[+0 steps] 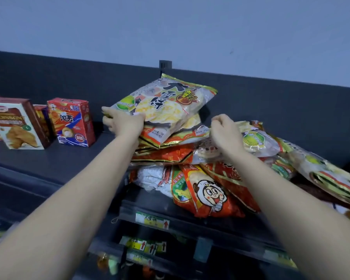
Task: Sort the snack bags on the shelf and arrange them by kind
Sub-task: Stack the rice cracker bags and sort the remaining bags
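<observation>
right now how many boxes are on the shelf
3: croissant box far left, red-and-blue box to its right, third box half hidden between them. More may lie off-frame left.

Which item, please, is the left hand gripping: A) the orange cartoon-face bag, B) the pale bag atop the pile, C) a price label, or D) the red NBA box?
B: the left hand grips the left edge of the pale bag, the topmost one.

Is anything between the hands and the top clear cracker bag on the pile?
Nothing visible. The left hand grips the top bag at its left edge; the right hand is curled by the bags beneath, grasp unclear.
</observation>
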Motion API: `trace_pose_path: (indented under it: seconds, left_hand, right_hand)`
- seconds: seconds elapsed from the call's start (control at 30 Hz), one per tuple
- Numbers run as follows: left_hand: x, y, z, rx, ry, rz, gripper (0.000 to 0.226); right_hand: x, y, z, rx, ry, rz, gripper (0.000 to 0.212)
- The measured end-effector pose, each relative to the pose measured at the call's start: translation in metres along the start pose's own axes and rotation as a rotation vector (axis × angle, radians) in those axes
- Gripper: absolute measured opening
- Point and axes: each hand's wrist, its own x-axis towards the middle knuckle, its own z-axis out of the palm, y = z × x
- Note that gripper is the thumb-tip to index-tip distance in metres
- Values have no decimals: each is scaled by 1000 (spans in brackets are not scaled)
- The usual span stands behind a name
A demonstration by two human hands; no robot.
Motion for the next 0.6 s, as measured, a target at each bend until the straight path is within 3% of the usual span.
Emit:
trace_pose_path:
  seconds: [0.13,0.23,0.3,0.43,0.6]
  left_hand:
    - [-4,-9,-1,6,-115,68,74]
    - [-7,-6,0,-83,-122,57,77]
    - [-6,-4,0,-76,-131,40,83]
    - [2,-5,0,-140,-155,13,86]
    - [10,-10,1,-226,-131,-56,81]
  right_hand:
    - [0,13,-14,-515,-232,5,46]
    - [3,21,-16,-832,-459,-80,77]
    - [5,28,-16,-992,-462,-119,91]
    - [8,30,-18,-1016,-217,-245,45]
    - [14,32,-22,-939,46,-307,29]
